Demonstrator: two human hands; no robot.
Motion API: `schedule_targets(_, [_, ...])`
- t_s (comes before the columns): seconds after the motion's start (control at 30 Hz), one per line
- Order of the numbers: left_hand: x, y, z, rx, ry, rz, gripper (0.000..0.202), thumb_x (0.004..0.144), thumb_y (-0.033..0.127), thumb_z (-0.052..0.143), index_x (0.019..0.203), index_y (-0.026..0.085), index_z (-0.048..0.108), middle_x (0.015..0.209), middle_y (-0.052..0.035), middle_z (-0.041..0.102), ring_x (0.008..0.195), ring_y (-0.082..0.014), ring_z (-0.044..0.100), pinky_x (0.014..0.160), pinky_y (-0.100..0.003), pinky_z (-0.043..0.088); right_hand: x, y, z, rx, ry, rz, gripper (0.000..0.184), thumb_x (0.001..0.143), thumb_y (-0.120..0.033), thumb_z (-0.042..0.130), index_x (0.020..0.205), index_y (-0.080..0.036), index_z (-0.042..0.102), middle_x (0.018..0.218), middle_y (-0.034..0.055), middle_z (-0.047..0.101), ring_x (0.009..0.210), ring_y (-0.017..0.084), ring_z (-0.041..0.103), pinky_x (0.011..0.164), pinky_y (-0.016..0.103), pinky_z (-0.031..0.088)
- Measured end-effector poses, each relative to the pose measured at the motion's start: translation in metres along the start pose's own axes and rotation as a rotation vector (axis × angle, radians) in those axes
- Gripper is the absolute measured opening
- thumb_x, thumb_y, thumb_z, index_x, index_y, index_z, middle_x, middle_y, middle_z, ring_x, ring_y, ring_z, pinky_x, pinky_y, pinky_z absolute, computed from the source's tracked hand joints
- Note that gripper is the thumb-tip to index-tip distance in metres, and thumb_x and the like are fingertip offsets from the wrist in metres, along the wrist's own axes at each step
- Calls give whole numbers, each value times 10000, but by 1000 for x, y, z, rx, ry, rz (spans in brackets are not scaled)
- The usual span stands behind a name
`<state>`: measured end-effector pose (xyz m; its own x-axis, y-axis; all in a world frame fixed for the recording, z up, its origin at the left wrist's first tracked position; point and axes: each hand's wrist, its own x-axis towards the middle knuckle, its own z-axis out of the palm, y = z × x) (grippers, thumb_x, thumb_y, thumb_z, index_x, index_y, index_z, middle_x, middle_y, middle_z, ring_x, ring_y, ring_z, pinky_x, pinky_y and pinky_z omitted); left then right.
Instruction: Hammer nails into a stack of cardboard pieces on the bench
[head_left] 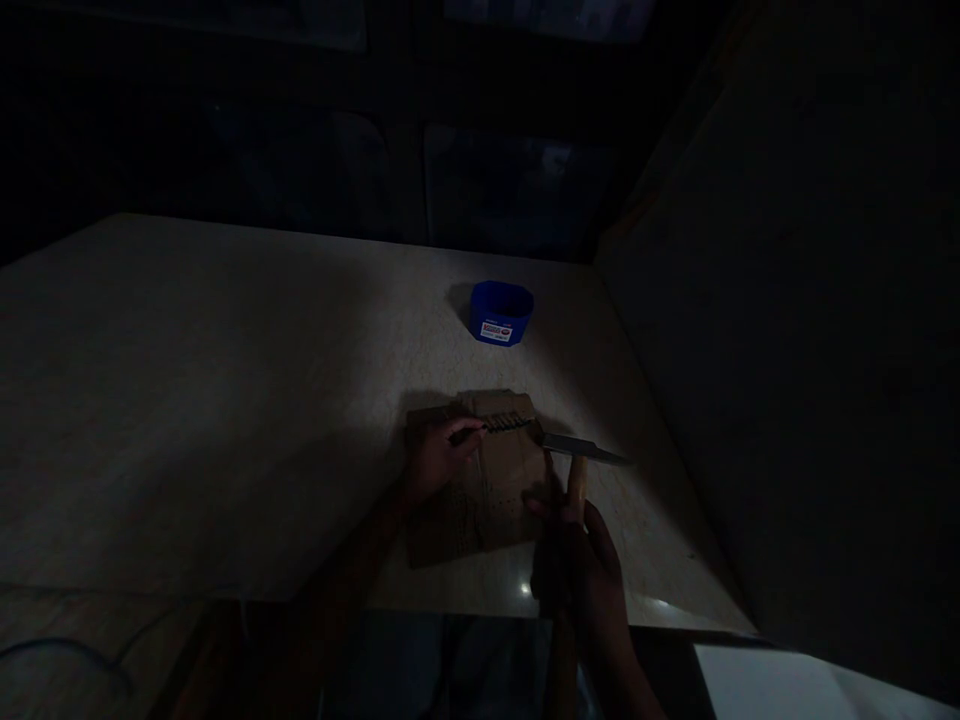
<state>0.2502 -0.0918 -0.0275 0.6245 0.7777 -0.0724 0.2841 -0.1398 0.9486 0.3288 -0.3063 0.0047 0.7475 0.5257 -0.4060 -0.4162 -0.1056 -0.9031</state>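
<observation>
My right hand [589, 555] is wrapped round the wooden handle of a hammer [576, 447], whose grey metal head is raised at the right edge of the cardboard. On the countertop lies a folded piece of brown cardboard [514, 470]. A row of short, dark, slanted pieces [510, 423] runs across its upper part; they look like nails, but it is too dark to be sure. At the left end of this row my left hand [439, 455] rests on the cardboard, its thumb and finger pinched together. What they hold is too small to make out. Small dark dots mark the lower cardboard.
A blue plastic tub [501, 315] with a white label stands behind the cardboard on the pale countertop [225, 360]. A dark wall [787, 350] rises along the right side. Dark panels stand at the back. A cable [67, 645] lies at the lower left.
</observation>
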Motion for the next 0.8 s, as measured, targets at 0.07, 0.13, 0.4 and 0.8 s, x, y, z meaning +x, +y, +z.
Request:
schedule_targets(0.07, [0,0,0,7,-12,11,247,835,404,656,970,235,776,771,-7,767,568,-144,660,576,-245,527,0,-1,0,8,8,21,497,825,-584,712,1154,-221,629,874,38,779,349,45,394,289,160,318])
schedule_targets(0.13, [0,0,0,9,-23,16,257,846,407,647,983,233,777,821,-14,779,588,-147,671,601,-254,541,-1,-3,1,11,-9,40,488,839,-588,692,1153,-219,629,832,26,772,323,37,353,279,163,295])
schedule_targets(0.4, [2,1,1,79,-22,58,187,844,340,676,952,245,796,908,-33,798,807,-205,731,779,-306,586,1,1,-3,-11,-46,4,485,837,-617,678,1086,-201,651,536,-55,604,319,65,333,285,176,301])
schedule_targets(0.8, [9,-17,7,151,36,282,153,863,263,689,969,231,794,974,-63,770,904,-209,715,868,-341,558,20,-76,-17,-684,-364,-302,456,933,-528,598,1263,-223,679,923,71,759,837,235,703,646,251,524])
